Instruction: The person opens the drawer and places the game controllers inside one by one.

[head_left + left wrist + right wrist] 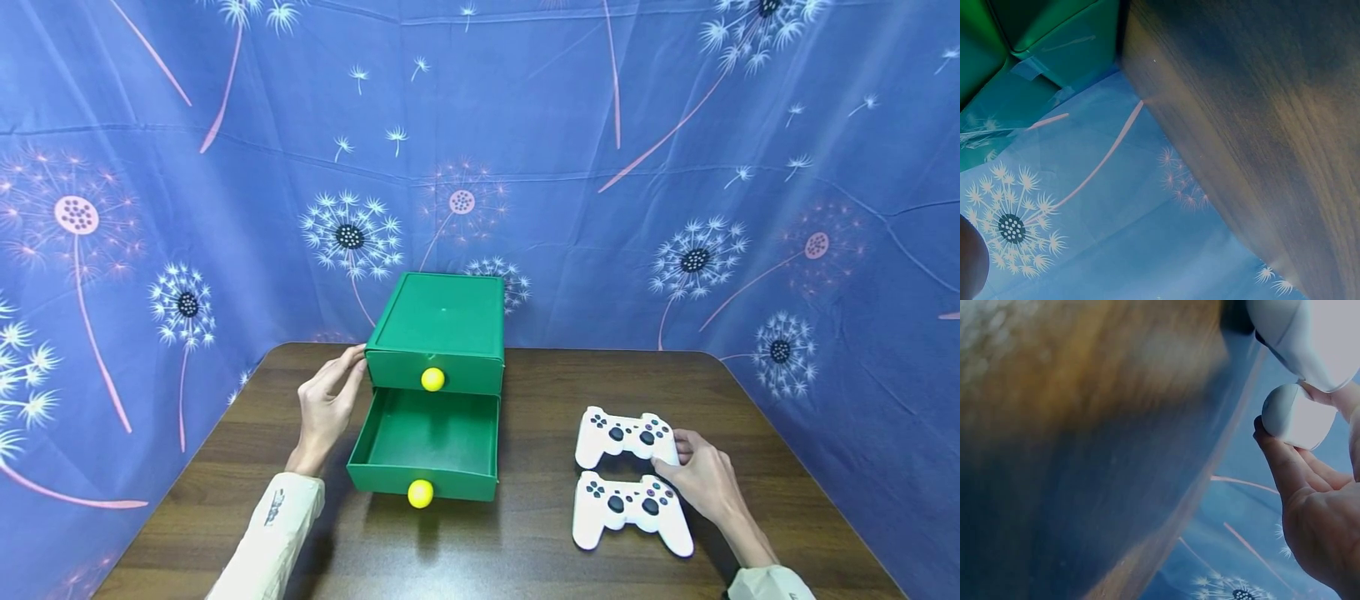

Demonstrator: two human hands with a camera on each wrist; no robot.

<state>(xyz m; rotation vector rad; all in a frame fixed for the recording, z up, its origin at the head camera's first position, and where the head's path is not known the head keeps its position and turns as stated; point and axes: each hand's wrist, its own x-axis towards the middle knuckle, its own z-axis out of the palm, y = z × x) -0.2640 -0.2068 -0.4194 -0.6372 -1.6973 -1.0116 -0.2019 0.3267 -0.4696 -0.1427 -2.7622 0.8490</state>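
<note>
A small green drawer cabinet (pixel 446 312) stands at the middle back of the table, its upper drawer (pixel 397 369) closed and its lower drawer (pixel 420 429) pulled out with nothing inside. My left hand (pixel 327 408) rests its fingertips against the cabinet's left side near the top front corner. Two white game controllers lie one behind the other to the right. My right hand (pixel 705 479) pinches the right grip of the far controller (pixel 600 433) between thumb and fingers, also visible in the right wrist view. The near controller (pixel 592 517) lies just in front of it.
Both drawers have round yellow knobs, the lower knob (pixel 421 493) jutting toward the front. The brown wooden table (pixel 540 467) ends at a blue dandelion-print cloth (pixel 570 208) behind and along both sides. Clear tape (pixel 1030 67) shows on the cabinet in the left wrist view.
</note>
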